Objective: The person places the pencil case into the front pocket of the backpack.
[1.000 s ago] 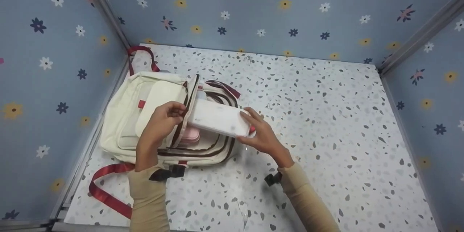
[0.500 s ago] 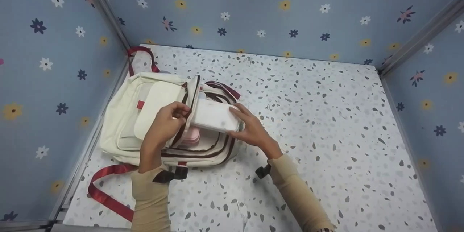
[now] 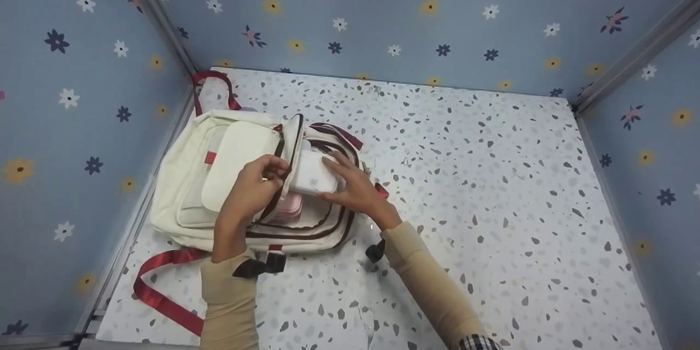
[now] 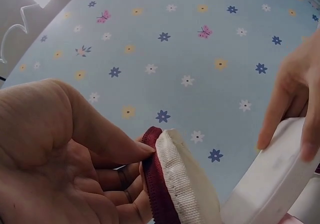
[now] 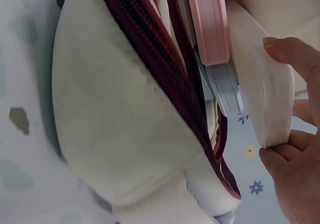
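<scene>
A cream backpack (image 3: 180,186) with dark red zips lies on the speckled table, its compartment unzipped. My left hand (image 3: 249,188) pinches the zip-edged flap (image 4: 185,184) between thumb and fingers and holds it up. In my right hand (image 3: 353,186) is a white, flat, round-cornered box (image 3: 314,172), gripped at its outer end between thumb and fingers. The box's other end is hidden inside the backpack behind the flap. Beside it in the compartment sit a pink case (image 5: 210,24) and a light blue case (image 5: 225,86), both clearest in the right wrist view.
Red straps (image 3: 164,301) trail from the backpack at the front left and back left. Flower-patterned walls (image 3: 383,22) enclose the table (image 3: 492,202) on the left, back and right. The backpack lies close to the left wall.
My right hand has moved left with the white box, sliding it deeper into the backpack, so less of it shows. The left hand keeps holding the flap, with only a slight shift.
</scene>
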The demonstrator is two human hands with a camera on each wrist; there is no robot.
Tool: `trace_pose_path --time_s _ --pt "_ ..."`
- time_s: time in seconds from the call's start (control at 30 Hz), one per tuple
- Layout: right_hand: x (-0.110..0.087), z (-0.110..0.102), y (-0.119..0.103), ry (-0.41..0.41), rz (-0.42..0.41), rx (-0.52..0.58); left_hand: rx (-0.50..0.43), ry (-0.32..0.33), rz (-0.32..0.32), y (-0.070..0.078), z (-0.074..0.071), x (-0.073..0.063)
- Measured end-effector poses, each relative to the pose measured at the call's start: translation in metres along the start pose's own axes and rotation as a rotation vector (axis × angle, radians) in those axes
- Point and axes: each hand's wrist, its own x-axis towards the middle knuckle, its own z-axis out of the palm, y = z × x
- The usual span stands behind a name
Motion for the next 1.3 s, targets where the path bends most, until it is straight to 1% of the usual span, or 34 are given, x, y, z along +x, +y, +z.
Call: trace_pose_path --time_s 0.27,0.57,0.77,0.87,0.97,1.13,1.2,1.3 --pt "0.016 0.012 -0.006 -0.003 -0.036 0.009 -0.001 0.007 0.015 0.001 0.000 0.000" --pt "0.029 0.021 -0.016 -0.015 -0.018 0.000 -0.010 -0.008 0.018 0.002 0.001 -0.002" --pt "0.031 0.023 -0.018 -0.021 -0.015 -0.027 -0.014 -0.010 0.011 0.002 0.000 -0.001" --pt "0.030 0.024 -0.017 -0.018 -0.010 -0.026 -0.017 -0.005 -0.002 0.002 -0.002 0.000" --pt "0.026 0.026 -0.017 0.002 0.012 -0.017 -0.025 0.006 -0.013 0.002 -0.003 -0.001" --pt "0.014 0.027 -0.017 0.041 0.057 0.019 -0.045 0.006 -0.031 0.003 -0.005 -0.004" --pt "0.007 0.026 -0.018 0.034 0.073 0.020 -0.050 0.000 -0.039 0.004 -0.005 -0.004" --pt "-0.005 0.026 -0.020 -0.012 0.079 0.001 -0.065 -0.005 -0.045 0.003 -0.005 -0.004"
